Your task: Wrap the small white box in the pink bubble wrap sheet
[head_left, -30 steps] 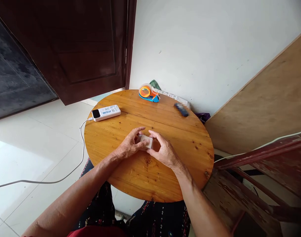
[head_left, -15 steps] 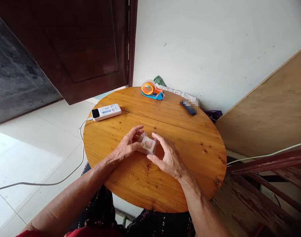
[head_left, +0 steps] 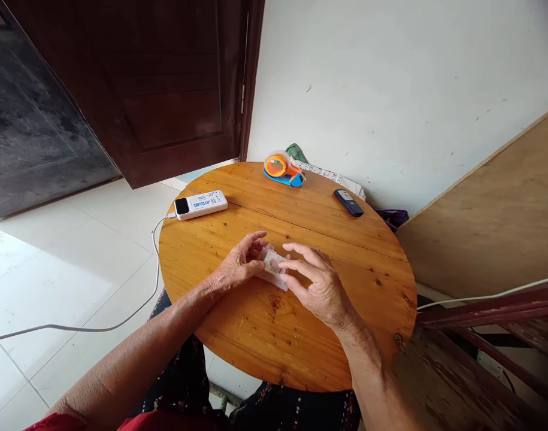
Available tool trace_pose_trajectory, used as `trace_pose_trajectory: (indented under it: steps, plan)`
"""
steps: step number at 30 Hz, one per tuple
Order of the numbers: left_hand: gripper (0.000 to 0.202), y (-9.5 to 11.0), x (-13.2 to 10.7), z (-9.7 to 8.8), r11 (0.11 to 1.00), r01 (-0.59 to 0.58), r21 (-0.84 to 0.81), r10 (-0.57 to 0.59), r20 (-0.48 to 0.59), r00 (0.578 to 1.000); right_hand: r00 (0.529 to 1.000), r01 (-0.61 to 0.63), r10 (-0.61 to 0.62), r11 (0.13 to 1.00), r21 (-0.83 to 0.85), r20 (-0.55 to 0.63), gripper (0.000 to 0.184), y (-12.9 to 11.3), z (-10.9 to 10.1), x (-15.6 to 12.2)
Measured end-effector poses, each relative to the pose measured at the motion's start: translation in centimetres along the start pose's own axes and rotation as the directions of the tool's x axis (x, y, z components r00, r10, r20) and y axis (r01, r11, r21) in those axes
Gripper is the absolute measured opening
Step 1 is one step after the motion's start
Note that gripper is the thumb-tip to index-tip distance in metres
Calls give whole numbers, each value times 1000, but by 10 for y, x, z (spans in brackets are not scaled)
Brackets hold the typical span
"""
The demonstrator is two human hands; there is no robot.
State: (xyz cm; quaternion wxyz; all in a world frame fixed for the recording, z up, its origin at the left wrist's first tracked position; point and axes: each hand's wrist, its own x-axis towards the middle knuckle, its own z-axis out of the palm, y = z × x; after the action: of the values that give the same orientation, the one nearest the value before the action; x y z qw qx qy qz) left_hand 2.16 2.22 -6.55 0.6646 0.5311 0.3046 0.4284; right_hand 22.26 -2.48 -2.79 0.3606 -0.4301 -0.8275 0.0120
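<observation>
A small pale packet in clear plastic wrap [head_left: 272, 260], with a reddish print on its face, lies tilted on the round wooden table. My left hand [head_left: 240, 261] grips its left end, thumb on top and fingers curled round the far side. At the other end, my right hand [head_left: 321, 284] has its thumb and middle fingertip on the loose wrap, while its index finger stretches out above. The underside of the packet is hidden.
On the wooden table [head_left: 238, 335] stand an orange and blue tape dispenser [head_left: 284, 169], a dark remote-like device [head_left: 348, 203] and a white device [head_left: 202, 205] with a cable [head_left: 98, 329]. A white wall [head_left: 390, 90] rises behind.
My right hand has closed in from beside the packet onto its right end, with the wrap there now flattened outward. My left hand keeps its grip. The view has shifted slightly.
</observation>
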Motion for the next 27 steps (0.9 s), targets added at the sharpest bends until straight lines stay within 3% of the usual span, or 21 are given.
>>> trace_pose_trajectory:
  steps: [5,8,13,18,22,27]
  plan:
    - [71,-2,0,0,999,-24,22,24,4,1000,998,50,-43,986,-162,47,15,-11,4,6]
    - [72,-2,0,1,999,-27,45,27,-4,1000,999,1,8,986,-169,48,20,-16,10,7]
    - [72,2,-2,5,976,-44,213,49,-15,999,985,-169,170,985,-25,33,20,-12,11,14]
    - [70,3,-4,8,938,-104,330,104,19,994,954,-294,279,942,162,110,20,4,4,33]
    - [74,1,-4,9,949,-134,286,127,43,991,896,-439,430,829,346,107,22,20,11,35]
    - [79,6,-7,14,942,-170,290,157,68,985,797,-500,603,690,524,-34,32,42,23,26]
